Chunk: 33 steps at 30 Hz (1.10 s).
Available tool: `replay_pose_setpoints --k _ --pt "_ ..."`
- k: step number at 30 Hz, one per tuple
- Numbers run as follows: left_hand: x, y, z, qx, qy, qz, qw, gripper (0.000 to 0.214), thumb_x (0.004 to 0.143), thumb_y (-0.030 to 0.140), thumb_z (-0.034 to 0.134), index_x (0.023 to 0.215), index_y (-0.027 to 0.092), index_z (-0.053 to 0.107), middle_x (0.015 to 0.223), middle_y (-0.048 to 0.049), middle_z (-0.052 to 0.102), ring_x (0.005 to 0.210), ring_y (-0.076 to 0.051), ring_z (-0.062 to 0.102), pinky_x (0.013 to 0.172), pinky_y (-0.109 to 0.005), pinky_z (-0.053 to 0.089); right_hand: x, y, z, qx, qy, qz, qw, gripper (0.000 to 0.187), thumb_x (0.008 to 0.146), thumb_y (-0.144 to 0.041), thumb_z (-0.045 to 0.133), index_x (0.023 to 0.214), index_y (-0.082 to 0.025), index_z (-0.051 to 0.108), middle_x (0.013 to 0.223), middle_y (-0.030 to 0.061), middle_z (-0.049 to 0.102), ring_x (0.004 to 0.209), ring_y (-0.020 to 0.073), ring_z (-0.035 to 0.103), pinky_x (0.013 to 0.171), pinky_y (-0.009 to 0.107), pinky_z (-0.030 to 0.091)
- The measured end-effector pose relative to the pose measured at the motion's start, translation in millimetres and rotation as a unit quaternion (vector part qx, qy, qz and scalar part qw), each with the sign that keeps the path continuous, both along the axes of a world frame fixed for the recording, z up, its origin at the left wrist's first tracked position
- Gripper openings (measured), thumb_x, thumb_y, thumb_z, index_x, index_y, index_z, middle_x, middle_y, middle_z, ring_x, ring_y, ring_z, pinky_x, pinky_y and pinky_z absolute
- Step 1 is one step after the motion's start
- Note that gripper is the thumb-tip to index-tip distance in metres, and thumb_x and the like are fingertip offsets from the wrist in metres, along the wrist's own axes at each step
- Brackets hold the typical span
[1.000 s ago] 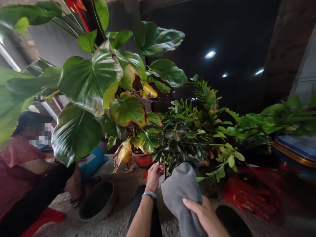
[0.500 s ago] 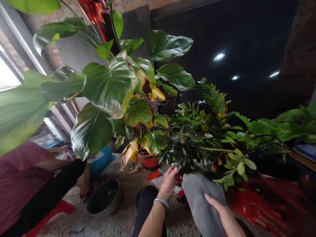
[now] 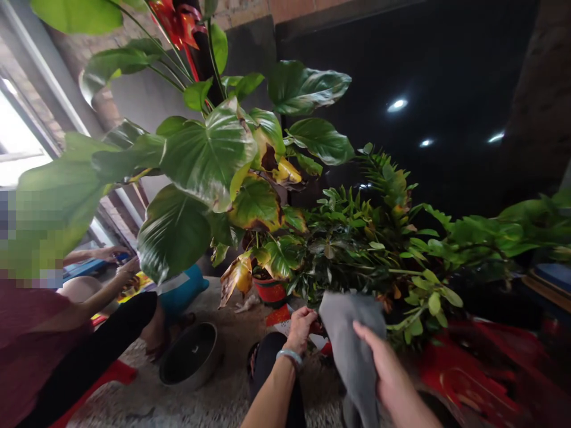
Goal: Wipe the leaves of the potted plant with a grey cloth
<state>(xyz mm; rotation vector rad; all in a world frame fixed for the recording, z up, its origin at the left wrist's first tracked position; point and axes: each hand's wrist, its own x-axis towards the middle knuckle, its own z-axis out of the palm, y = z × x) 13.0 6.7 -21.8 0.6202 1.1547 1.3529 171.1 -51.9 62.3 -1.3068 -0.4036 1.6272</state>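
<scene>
A grey cloth [image 3: 350, 342] hangs from my right hand [image 3: 381, 356], whose thumb lies along its face; the fingers behind are hidden. To its left, my left hand [image 3: 301, 328], with a pale bangle [image 3: 289, 355] on the wrist, has its fingers curled together close to the cloth's edge. Whatever they may hold is too small or hidden to make out. Just above both hands are the dark small-leaved stems of a bushy plant [image 3: 328, 261]. A red pot [image 3: 270, 291] stands behind my left hand.
A large-leaved plant [image 3: 207, 151] with some yellowed leaves rises at centre left. A dark basin [image 3: 190, 356] sits on the floor. At the left edge is another person in a dark red top [image 3: 35, 333]. Red plastic items [image 3: 477, 368] lie at the right.
My left hand has drawn slightly down and left from the leaves, its fingers curling in. My right hand has shifted left and up with the cloth, which now hangs narrower.
</scene>
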Motion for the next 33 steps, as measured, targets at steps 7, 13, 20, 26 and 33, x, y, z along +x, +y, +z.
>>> replay_pose_setpoints --k 7,13,20,26,33 --pt "8 0 -4.9 0.004 -0.012 0.007 1.0 0.028 0.044 0.029 0.083 0.055 0.018 0.06 0.046 0.0031 0.053 0.045 -0.011 0.046 0.05 -0.028 0.037 17 -9 42.3 0.146 -0.117 -0.071 0.98 0.05 0.045 -0.042 0.083 0.086 -0.016 0.073 0.083 0.0099 0.078 0.089 0.0357 0.071 0.08 0.044 0.056" --pt "7 0 -4.1 0.0 -0.019 -0.003 1.0 0.036 0.038 0.031 0.086 0.058 0.018 0.06 0.044 0.0051 0.052 0.042 -0.01 0.048 0.048 -0.026 0.038 21 55 57.5 0.079 0.017 -0.142 0.987 0.029 0.052 -0.027 0.072 0.079 -0.02 0.067 0.066 0.0043 0.075 0.092 0.0325 0.072 0.08 0.041 0.059" --pt "3 1 -7.9 0.003 -0.027 -0.014 1.0 0.036 0.04 0.032 0.087 0.062 0.016 0.064 0.047 0.0043 0.056 0.043 -0.01 0.05 0.05 -0.027 0.041 30 -33 -0.1 -0.061 -0.008 -0.017 0.998 0.042 0.049 -0.039 0.081 0.082 -0.015 0.072 0.078 0.0111 0.078 0.104 0.0366 0.069 0.088 0.042 0.057" --pt "7 0 -2.9 0.009 -0.033 -0.022 0.999 0.037 0.038 0.034 0.088 0.058 0.017 0.062 0.044 0.0044 0.056 0.042 -0.009 0.049 0.049 -0.025 0.04 38 26 69.9 0.149 -0.007 -0.178 0.973 0.051 0.051 -0.033 0.078 0.099 -0.019 0.071 0.087 0.0041 0.079 0.094 0.0322 0.072 0.083 0.044 0.059" --pt "5 -1 -2.0 0.013 -0.044 -0.011 0.999 0.035 0.041 0.032 0.088 0.061 0.016 0.064 0.047 0.0046 0.057 0.043 -0.009 0.05 0.049 -0.025 0.04 10 3 12.9 -0.019 0.025 -0.031 0.999 0.026 0.053 -0.041 0.076 0.07 -0.022 0.07 0.065 0.0066 0.076 0.096 0.0354 0.071 0.082 0.044 0.059"
